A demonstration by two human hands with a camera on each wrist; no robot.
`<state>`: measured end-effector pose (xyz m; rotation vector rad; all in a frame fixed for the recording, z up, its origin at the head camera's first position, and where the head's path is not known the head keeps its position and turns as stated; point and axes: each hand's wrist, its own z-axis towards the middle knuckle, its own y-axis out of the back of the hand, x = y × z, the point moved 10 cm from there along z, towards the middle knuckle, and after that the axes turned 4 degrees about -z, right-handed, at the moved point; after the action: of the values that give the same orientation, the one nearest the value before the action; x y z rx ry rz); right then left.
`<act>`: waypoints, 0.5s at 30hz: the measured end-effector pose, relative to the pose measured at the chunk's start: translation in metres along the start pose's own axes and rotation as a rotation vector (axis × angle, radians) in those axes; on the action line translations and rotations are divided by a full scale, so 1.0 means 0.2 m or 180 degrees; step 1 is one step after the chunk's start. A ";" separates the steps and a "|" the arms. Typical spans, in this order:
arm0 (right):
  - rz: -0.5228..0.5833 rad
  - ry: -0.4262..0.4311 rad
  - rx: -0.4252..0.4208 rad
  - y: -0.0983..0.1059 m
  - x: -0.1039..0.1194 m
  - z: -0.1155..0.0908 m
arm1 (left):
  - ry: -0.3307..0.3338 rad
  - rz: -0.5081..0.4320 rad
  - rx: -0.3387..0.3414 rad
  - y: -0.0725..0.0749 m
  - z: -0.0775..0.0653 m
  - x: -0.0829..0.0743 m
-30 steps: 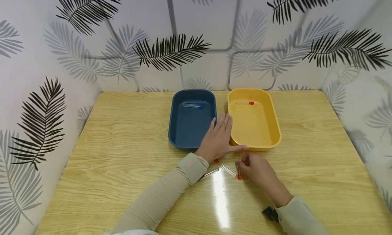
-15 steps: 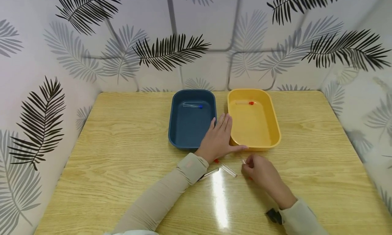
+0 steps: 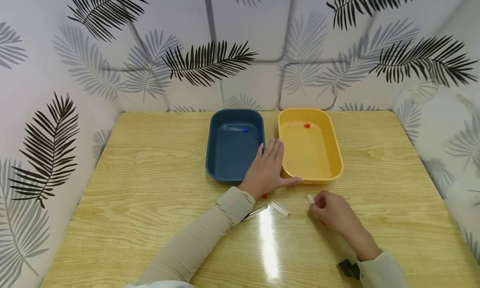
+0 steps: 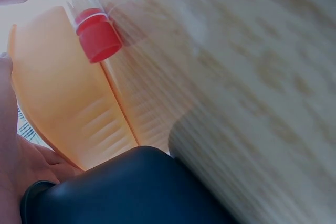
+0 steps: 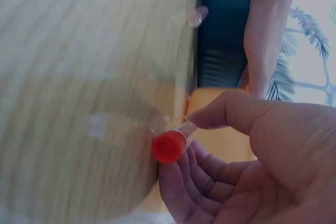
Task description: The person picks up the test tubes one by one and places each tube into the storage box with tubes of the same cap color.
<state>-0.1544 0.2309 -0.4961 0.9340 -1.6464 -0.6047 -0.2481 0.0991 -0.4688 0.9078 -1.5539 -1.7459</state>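
My right hand [image 3: 333,211] pinches a clear test tube [image 3: 310,199] between thumb and fingers, low over the table before the yellow bin [image 3: 338,171]. Its red cap [image 5: 169,147] faces the right wrist camera. My left hand [image 3: 264,169] lies with straight fingers across the gap between the blue bin [image 3: 210,154] and the yellow one, thumb along the yellow bin's front rim. By the left wrist lie more test tubes: a clear one [image 3: 279,208], another [image 3: 258,213] partly under the sleeve, and a red cap [image 4: 98,38] on a tube.
One blue-capped tube [image 3: 235,129] lies inside the blue bin. Inside the yellow bin is a red-capped tube [image 3: 298,126]. Both bins stand toward the back of the wooden table [image 3: 150,175], before a leaf-patterned backdrop [image 3: 210,65].
The right hand has moved to the right with the red-capped test tube, away from the other tubes on the table. The left hand has stayed in place.
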 end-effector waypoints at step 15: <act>0.0284 0.0329 0.0059 0.15 -0.04 -0.06 | -0.0028 0.0034 -0.0040 0.01 0.00 -0.01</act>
<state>-0.1499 0.2542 -0.4740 0.8859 -1.5943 -0.4736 -0.2475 0.1000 -0.4672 0.8855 -1.5491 -1.7524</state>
